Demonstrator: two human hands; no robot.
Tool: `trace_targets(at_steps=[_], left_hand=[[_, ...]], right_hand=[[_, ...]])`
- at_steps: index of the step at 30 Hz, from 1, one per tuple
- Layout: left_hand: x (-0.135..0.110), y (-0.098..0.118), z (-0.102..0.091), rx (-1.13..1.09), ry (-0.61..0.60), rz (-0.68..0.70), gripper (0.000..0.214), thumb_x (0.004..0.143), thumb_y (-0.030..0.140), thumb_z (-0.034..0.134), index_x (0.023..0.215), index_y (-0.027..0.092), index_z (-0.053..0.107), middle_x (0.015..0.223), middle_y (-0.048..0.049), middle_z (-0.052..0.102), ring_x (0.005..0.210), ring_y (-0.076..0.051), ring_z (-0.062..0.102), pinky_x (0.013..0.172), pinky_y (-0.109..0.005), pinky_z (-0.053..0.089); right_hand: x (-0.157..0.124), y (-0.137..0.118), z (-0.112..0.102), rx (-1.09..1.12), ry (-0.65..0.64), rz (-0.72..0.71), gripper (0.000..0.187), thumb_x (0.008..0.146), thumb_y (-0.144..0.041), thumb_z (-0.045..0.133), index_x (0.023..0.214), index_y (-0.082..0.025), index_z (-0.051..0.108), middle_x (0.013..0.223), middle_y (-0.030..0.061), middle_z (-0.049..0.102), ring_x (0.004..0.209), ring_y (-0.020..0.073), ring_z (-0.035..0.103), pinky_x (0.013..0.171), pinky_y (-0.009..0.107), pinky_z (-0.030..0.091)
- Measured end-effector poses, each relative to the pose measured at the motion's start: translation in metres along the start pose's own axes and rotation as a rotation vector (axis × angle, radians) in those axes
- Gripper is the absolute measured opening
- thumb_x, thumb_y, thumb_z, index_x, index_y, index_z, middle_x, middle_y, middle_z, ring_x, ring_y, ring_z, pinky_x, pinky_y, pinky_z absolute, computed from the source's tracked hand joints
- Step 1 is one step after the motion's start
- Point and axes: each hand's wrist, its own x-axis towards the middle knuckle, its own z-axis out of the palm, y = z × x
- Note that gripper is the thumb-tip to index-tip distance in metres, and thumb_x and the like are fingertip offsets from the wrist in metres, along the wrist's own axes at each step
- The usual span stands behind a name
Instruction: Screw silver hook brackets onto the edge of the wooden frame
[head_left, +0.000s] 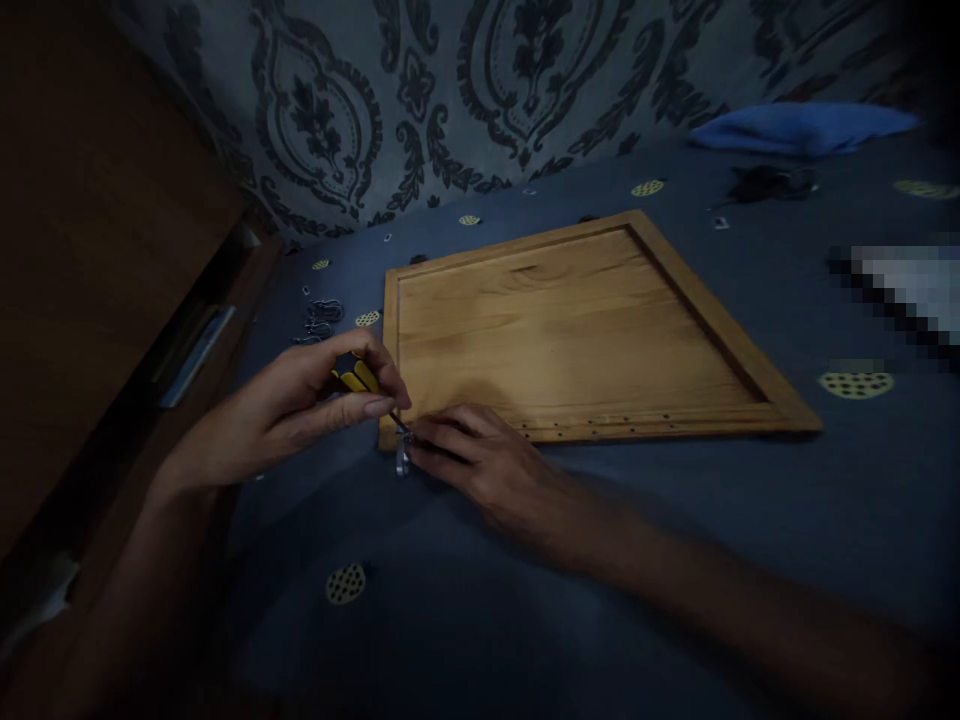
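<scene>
A framed wooden board (540, 330) lies on dark blue patterned cloth, with a row of small dark holes along its near rail. My left hand (322, 395) is closed around the yellow-and-black handle of a screwdriver (361, 377). The screwdriver's shaft slants down to a small metal hook (402, 462) at the board's near left corner. My right hand (480, 455) rests on the near rail, and its fingertips pinch the hook beside the screwdriver tip. Those fingers partly cover the hook, and the screw itself cannot be made out.
Several loose metal hooks (322, 318) lie on the cloth past my left hand. Toward the back right are a blue cloth (802, 128) and a dark tangled item (769, 185). A blurred-out pale object (911, 290) sits at the right edge. Brown wooden furniture (97, 230) borders the left.
</scene>
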Motion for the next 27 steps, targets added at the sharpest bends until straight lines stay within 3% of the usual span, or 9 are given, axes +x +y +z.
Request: trace_targets(at_steps=[5, 8, 11, 15, 19, 24, 27], left_hand=[[-0.005, 0.004, -0.002, 0.105, 0.071, -0.014, 0.010, 0.091, 0.030, 0.074, 0.094, 0.021, 0.070, 0.096, -0.0009, 0.079, 0.085, -0.016, 0.075, 0.074, -0.019, 0.057], [-0.006, 0.002, 0.001, 0.173, 0.065, 0.008, 0.010, 0.091, 0.030, 0.074, 0.098, 0.022, 0.072, 0.096, 0.0007, 0.080, 0.082, -0.014, 0.075, 0.070, -0.018, 0.056], [-0.005, 0.002, 0.004, 0.268, 0.117, 0.003, 0.016, 0.091, 0.036, 0.074, 0.095, 0.021, 0.073, 0.090, 0.0001, 0.080, 0.078, -0.016, 0.075, 0.063, -0.020, 0.053], [-0.003, 0.004, 0.009, 0.355, 0.226, -0.011, 0.032, 0.089, 0.051, 0.074, 0.087, 0.020, 0.073, 0.078, -0.0010, 0.078, 0.069, -0.017, 0.072, 0.055, -0.023, 0.048], [-0.003, 0.006, 0.011, 0.360, 0.219, -0.019, 0.038, 0.090, 0.058, 0.070, 0.086, 0.020, 0.073, 0.074, -0.0007, 0.075, 0.062, -0.016, 0.068, 0.052, -0.024, 0.045], [-0.004, 0.007, 0.010, 0.376, 0.209, -0.035, 0.037, 0.088, 0.060, 0.070, 0.086, 0.024, 0.073, 0.074, 0.0009, 0.074, 0.063, -0.017, 0.067, 0.051, -0.026, 0.045], [-0.005, 0.006, 0.009, 0.362, 0.185, -0.041, 0.035, 0.088, 0.059, 0.071, 0.088, 0.024, 0.072, 0.077, 0.0013, 0.075, 0.066, -0.018, 0.068, 0.053, -0.027, 0.045]], right_hand=[[0.000, 0.000, 0.001, -0.010, 0.021, -0.020, 0.030, 0.103, -0.012, 0.052, 0.127, -0.008, 0.067, 0.124, 0.0150, 0.071, 0.116, 0.0283, 0.058, 0.098, 0.046, 0.055], [0.000, -0.001, 0.001, -0.012, 0.022, -0.010, 0.028, 0.103, -0.015, 0.052, 0.126, -0.011, 0.068, 0.123, 0.0139, 0.072, 0.117, 0.0274, 0.059, 0.099, 0.046, 0.056], [0.000, 0.000, 0.003, -0.029, 0.045, -0.015, 0.030, 0.105, -0.015, 0.049, 0.128, -0.015, 0.068, 0.123, 0.0121, 0.072, 0.119, 0.0264, 0.059, 0.099, 0.046, 0.056], [-0.001, 0.001, 0.003, -0.036, 0.047, -0.027, 0.031, 0.106, -0.015, 0.046, 0.130, -0.011, 0.066, 0.127, 0.0139, 0.070, 0.121, 0.0272, 0.057, 0.100, 0.046, 0.056], [-0.001, 0.000, 0.000, -0.012, 0.021, -0.013, 0.032, 0.105, -0.015, 0.048, 0.131, -0.010, 0.065, 0.128, 0.0137, 0.070, 0.122, 0.0270, 0.056, 0.103, 0.046, 0.054], [0.000, -0.002, -0.002, 0.009, -0.031, 0.024, 0.033, 0.106, -0.017, 0.050, 0.135, -0.019, 0.064, 0.128, 0.0097, 0.070, 0.124, 0.0246, 0.057, 0.104, 0.046, 0.053], [0.000, -0.001, 0.001, -0.001, -0.017, 0.023, 0.032, 0.105, -0.016, 0.051, 0.134, -0.019, 0.065, 0.128, 0.0101, 0.070, 0.123, 0.0249, 0.057, 0.103, 0.045, 0.053]])
